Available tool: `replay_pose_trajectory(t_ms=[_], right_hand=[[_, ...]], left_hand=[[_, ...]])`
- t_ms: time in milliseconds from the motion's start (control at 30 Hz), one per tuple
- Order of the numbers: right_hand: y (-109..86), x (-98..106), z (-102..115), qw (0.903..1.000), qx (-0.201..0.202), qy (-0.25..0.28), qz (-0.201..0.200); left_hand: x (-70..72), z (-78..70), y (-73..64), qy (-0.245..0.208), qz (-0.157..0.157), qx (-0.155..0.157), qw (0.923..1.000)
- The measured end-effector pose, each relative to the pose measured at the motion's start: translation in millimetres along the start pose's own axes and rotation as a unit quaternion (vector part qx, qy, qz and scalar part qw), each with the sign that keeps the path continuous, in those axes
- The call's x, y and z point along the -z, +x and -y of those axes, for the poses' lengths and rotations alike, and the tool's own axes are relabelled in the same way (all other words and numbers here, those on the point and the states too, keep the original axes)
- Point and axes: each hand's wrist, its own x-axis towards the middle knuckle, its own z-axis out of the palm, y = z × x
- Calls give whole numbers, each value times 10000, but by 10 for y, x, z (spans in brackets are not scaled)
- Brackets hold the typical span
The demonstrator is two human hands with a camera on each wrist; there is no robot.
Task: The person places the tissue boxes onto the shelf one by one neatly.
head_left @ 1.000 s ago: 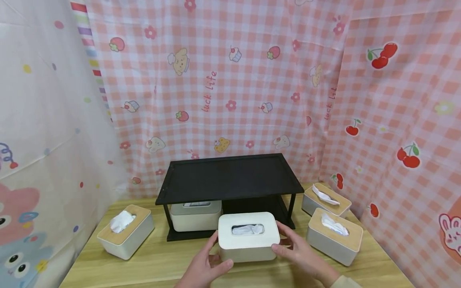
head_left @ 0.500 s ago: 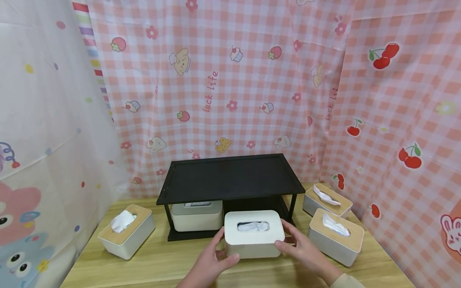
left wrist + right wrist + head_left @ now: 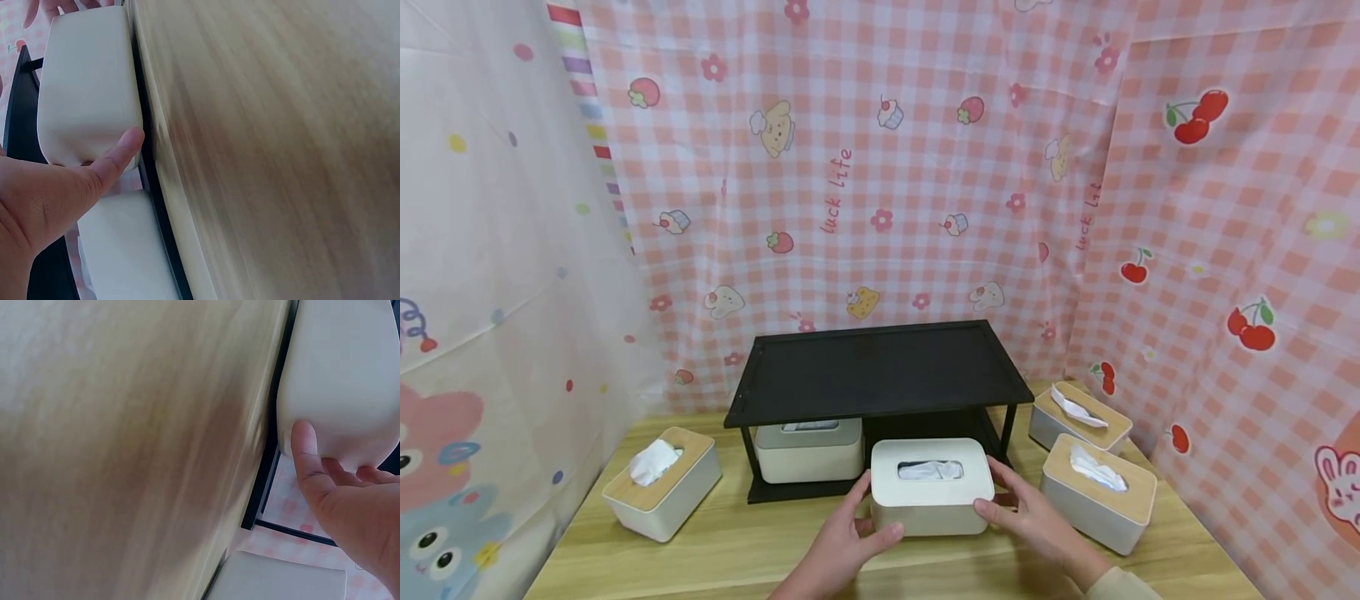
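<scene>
An off-white tissue box [image 3: 929, 520] with a white lid is held between both hands in front of the black two-tier rack [image 3: 880, 371]. My left hand [image 3: 844, 540] grips its left end, thumb on the near side. At the right end, my right hand [image 3: 1036, 522] holds it the same way. White tissue shows in the lid's oval slot. Both wrist views show the box's plain side, close to the rack's lower front bar [image 3: 145, 131]. Whether its base touches the rack cannot be told. Another tissue box [image 3: 811, 462] with a grey lid stands on the rack's lower tier, at the left.
A tissue box with a wooden lid [image 3: 662, 483] stands on the wooden table [image 3: 730, 558] at left. Two similar boxes, a front one [image 3: 1097, 493] and a rear one [image 3: 1093, 412], stand right of the rack. Patterned curtains [image 3: 865, 192] hang behind and at the sides.
Both hands have carried the off-white tissue box a little to the right and toward the rack, mostly in the first half second. The other boxes have stayed put.
</scene>
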Motion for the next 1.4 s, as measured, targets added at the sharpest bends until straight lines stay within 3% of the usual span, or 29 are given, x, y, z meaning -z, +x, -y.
replay_pose_trajectory(t_ms=[267, 600, 833, 967, 1100, 1400], right_hand=[[9, -9, -23, 9999, 106, 69, 52], [-2, -43, -64, 9999, 93, 30, -57], [-31, -21, -106, 9994, 317, 36, 147], [-54, 2, -115, 9996, 149, 163, 193], [-80, 7, -94, 9997, -67, 218, 130], [-95, -4, -112, 9995, -53, 320, 48]], left_hand=[[-10, 29, 18, -154, 25, -5, 9999], [-16, 85, 20, 33, 58, -219, 9997], [-25, 90, -31, 12, 106, 79, 9999], [-24, 85, -67, -69, 82, 299, 9995], [-14, 102, -105, -144, 110, 326, 9993], [-6, 146, -144, -289, 238, 439, 9983]])
